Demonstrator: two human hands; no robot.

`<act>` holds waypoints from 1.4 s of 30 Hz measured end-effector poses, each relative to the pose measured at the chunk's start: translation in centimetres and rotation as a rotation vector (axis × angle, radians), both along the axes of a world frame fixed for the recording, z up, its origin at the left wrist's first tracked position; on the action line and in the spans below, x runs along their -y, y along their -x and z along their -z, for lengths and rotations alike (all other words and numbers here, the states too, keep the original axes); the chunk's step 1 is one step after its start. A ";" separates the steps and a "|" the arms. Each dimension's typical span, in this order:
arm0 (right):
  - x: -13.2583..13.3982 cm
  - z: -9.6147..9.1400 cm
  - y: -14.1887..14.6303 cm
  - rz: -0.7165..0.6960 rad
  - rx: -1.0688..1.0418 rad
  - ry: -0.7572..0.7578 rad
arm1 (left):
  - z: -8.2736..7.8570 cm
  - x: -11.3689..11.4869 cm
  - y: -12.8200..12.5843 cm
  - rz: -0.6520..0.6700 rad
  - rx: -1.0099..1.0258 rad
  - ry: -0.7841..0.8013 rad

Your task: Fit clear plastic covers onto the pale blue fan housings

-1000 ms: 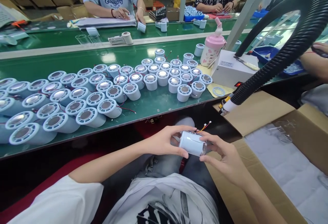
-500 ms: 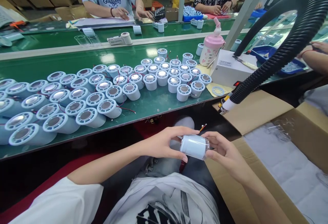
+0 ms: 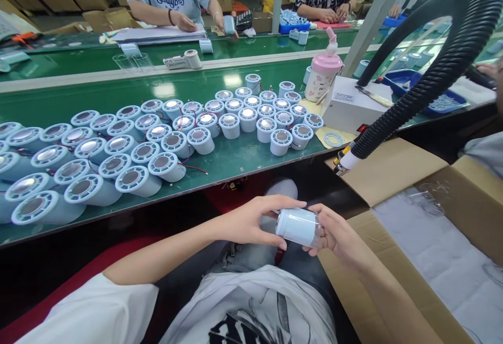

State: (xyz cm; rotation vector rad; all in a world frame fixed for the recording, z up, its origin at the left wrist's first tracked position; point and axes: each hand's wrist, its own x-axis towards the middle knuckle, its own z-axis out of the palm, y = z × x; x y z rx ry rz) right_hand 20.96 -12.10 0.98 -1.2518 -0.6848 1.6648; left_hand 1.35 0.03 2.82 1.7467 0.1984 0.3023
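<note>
Over my lap I hold a pale blue cylindrical housing (image 3: 296, 226) on its side, between both hands. My left hand (image 3: 251, 221) grips its left end with thumb below and fingers curled over the top. At the right end my right hand (image 3: 338, 234) wraps around a clear cap or sleeve. On the green conveyor table (image 3: 243, 158) in front stand several identical pale blue cylinders (image 3: 161, 163) with metal discs on top, in rows from far left to middle.
An open cardboard box (image 3: 396, 173) with white padding lies at my right. A black corrugated hose (image 3: 428, 79) arches over it to a nozzle. A white box (image 3: 353, 105) and pink bottle (image 3: 323, 74) stand on the table. Other people work across the belt.
The red and yellow wires that stuck up above the housing are out of sight now. My right hand has closed further around the right end. The housing stays over my lap.
</note>
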 end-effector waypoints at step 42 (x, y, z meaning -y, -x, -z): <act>2.2 1.0 0.3 0.006 0.177 -0.258 | 0.7 0.6 0.0 0.044 -0.086 0.300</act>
